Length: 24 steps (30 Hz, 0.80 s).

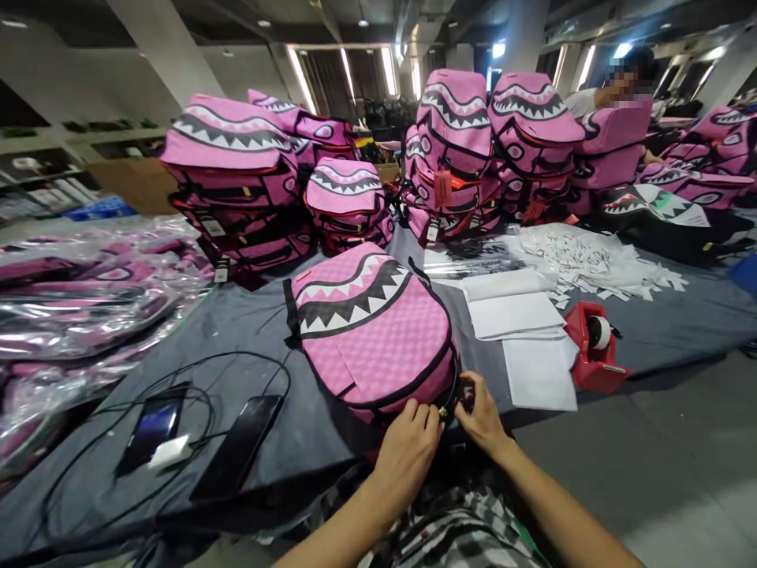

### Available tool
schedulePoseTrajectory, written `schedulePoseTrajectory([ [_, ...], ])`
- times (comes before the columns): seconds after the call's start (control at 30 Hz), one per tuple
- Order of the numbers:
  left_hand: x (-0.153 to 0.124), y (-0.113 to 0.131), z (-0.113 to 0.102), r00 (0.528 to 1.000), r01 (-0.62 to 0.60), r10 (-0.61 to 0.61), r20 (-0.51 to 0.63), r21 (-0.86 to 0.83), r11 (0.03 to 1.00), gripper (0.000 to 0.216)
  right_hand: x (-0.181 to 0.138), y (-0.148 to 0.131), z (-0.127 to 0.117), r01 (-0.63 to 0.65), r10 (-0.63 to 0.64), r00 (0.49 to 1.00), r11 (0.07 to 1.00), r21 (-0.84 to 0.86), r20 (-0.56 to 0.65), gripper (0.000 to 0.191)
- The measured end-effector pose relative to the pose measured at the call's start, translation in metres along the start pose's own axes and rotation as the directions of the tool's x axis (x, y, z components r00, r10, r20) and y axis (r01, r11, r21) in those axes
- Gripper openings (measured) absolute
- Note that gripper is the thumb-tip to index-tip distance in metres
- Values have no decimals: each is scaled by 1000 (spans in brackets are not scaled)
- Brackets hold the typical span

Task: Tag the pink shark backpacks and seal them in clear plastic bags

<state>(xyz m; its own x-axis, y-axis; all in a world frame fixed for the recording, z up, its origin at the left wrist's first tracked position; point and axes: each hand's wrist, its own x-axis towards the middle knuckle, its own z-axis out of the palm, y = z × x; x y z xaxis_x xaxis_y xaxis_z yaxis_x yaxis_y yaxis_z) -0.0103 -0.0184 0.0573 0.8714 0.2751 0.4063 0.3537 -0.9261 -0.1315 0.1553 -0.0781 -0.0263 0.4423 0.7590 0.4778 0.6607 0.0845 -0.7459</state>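
A pink backpack point(372, 323) with a shark-mouth print lies flat on the grey table point(680, 323) right in front of me. Both hands meet at its near edge, by the black zip. My left hand point(408, 450) has its fingers curled and pinched on a small gold zip pull point(442, 412). My right hand point(482, 414) grips the bag's edge beside the pull, fingers closed on the fabric.
Stacks of the same pink backpacks point(236, 181) fill the back of the table. Bagged ones in clear plastic point(71, 300) lie at the left. Two phones with cables point(195, 442), white sheets point(520, 323), a red tape dispenser point(594, 347) and paper tags point(591, 256) lie nearby. A person point(615, 87) sits far right.
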Motion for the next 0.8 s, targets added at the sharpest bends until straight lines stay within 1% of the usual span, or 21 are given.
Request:
schedulePoseTrajectory([
  [0.03,12,4,3,992,24,-23,128,-6,1000,13,-2,3,8,-28,28,999,1000,11,-41,40],
  [0.07,27,7,4,965,69,-61,255,-23,997,13,0,6,16,-44,45,996,999,19,-83,40],
  [0.1,41,9,5,925,126,-103,365,-39,991,15,6,9,22,-50,52,992,999,20,-118,38],
  [0.13,54,9,5,882,183,-143,448,-47,982,18,12,12,27,-50,52,988,999,15,-143,36],
  [0.17,65,9,5,848,228,-174,500,-48,973,21,17,15,30,-47,47,986,999,2,-157,34],
  [0.2,72,8,4,829,257,-196,525,-46,965,23,22,17,31,-40,38,987,999,-10,-156,31],
  [0.27,79,5,1,827,267,-208,523,-40,963,25,26,21,28,-14,12,993,1000,-16,-115,26],
  [0.37,77,2,-5,824,300,-231,517,-51,953,25,20,23,20,44,-44,998,999,19,-36,21],
  [0.43,75,3,-9,823,331,-246,512,-81,940,26,14,21,14,79,-79,997,996,35,-20,26],
  [0.5,73,6,-12,820,350,-246,517,-112,930,27,11,20,9,103,-102,994,995,12,-42,34],
  [0.6,72,14,-13,813,335,-221,538,-124,934,29,13,19,6,128,-144,982,983,-133,-120,35],
  [0.67,71,19,-15,808,341,-226,545,-119,932,30,20,21,4,178,-221,965,946,-270,-139,31],
  [0.73,73,20,-19,802,371,-253,541,-119,921,30,28,22,-2,252,-312,944,893,-371,-108,29],
  [0.8,76,15,-26,799,412,-283,530,-142,900,28,34,22,-11,321,-378,924,842,-434,-51,29],
])
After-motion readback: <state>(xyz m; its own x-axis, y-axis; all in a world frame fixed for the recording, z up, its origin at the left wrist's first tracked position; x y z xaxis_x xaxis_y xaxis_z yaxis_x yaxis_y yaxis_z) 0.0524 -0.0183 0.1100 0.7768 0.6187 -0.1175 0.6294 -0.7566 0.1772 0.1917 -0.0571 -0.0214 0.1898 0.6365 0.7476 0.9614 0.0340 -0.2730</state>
